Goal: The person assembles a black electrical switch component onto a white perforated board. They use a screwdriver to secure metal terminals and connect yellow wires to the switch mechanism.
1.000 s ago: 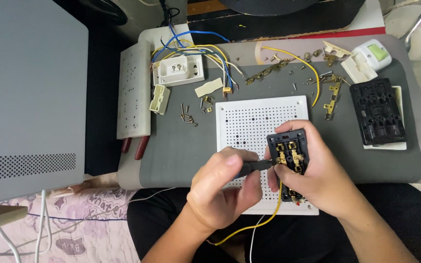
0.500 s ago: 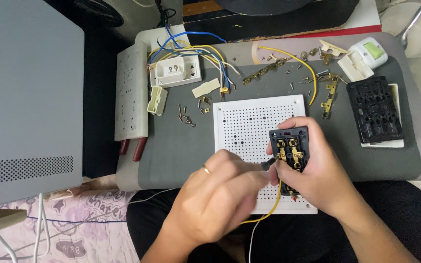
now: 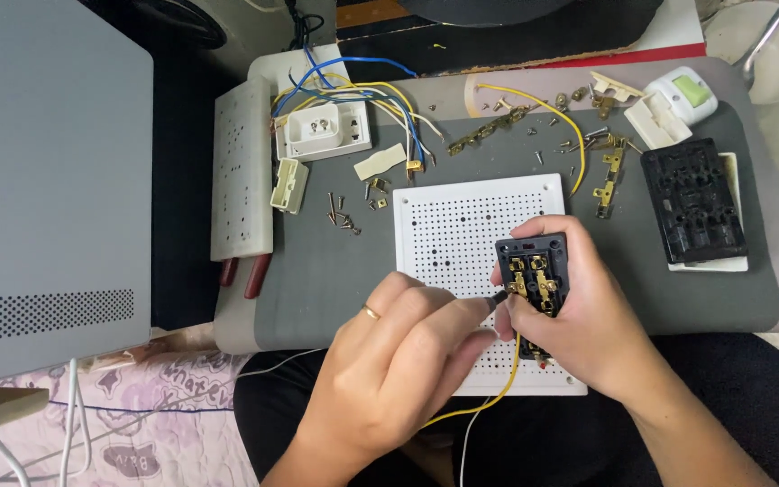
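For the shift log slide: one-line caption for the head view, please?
Right hand holds a black socket module over a white perforated board; left hand puts a screwdriver tip to its brass terminals.

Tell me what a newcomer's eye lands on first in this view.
First the two hands at bottom centre: the right hand grips a black rectangular socket module with brass contacts, while the left hand points a thin dark tool tip at it. Under them lies a white perforated square plate on the grey mat. Behind, brass parts and screws scatter around blue, yellow and white wires.
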